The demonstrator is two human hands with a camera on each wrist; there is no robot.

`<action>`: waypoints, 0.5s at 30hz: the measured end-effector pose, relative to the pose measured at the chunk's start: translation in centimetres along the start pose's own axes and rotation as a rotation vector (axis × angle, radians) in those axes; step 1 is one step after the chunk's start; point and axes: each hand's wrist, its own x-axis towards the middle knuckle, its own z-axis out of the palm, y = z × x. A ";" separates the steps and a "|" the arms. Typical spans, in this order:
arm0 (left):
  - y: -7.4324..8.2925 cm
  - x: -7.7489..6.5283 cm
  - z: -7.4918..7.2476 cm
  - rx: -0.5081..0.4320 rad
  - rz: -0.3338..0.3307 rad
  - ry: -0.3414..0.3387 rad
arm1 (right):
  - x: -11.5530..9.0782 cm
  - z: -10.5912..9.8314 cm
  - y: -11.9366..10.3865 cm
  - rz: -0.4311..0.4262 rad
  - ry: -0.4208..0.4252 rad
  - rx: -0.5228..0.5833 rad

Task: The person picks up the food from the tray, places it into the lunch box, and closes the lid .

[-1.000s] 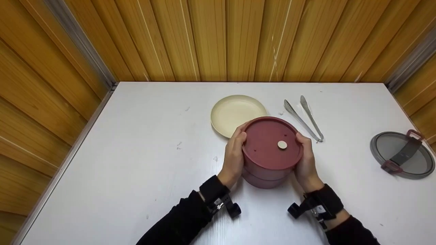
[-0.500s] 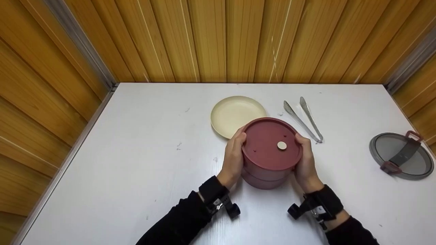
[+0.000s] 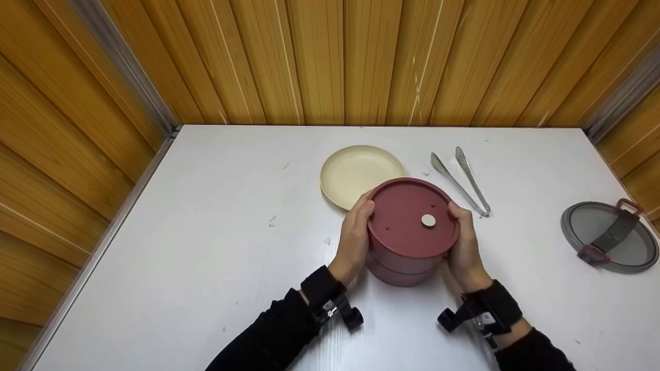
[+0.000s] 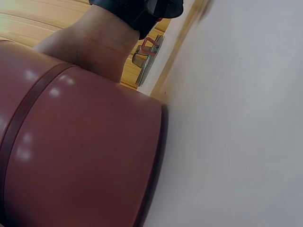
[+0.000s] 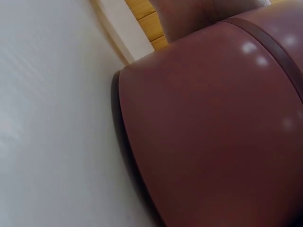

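A round dark-red two-tier lunch box (image 3: 405,247) stands on the white table, its dark base at the tabletop in both wrist views. Its flat red inner lid (image 3: 402,206) carries a small cream-coloured valve button (image 3: 428,220). My left hand (image 3: 355,234) grips the upper tier from the left, thumb along the lid's rim. From the right, my right hand (image 3: 464,247) holds the same tier, thumb also at the rim. Most of the other fingers are hidden behind the box. In the left wrist view, the box wall (image 4: 90,146) fills much of the picture.
Behind the box lies a cream plate (image 3: 356,167), partly covered by it in the head view. Metal tongs (image 3: 459,180) lie spread to its right. A grey transparent lid (image 3: 608,237) with red clips rests at the table's right edge. Wooden panels (image 3: 340,62) border the table.
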 end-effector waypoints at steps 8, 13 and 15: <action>-0.2 0.4 -0.6 0.082 0.019 -0.018 | 0.3 -0.4 -0.2 0.001 -0.040 -0.013; 0.1 0.9 -1.4 0.155 0.018 -0.035 | 0.6 -1.0 -0.8 0.028 -0.100 -0.049; 0.3 1.1 -1.8 0.180 0.011 -0.044 | 0.8 -1.3 -1.1 0.032 -0.124 -0.065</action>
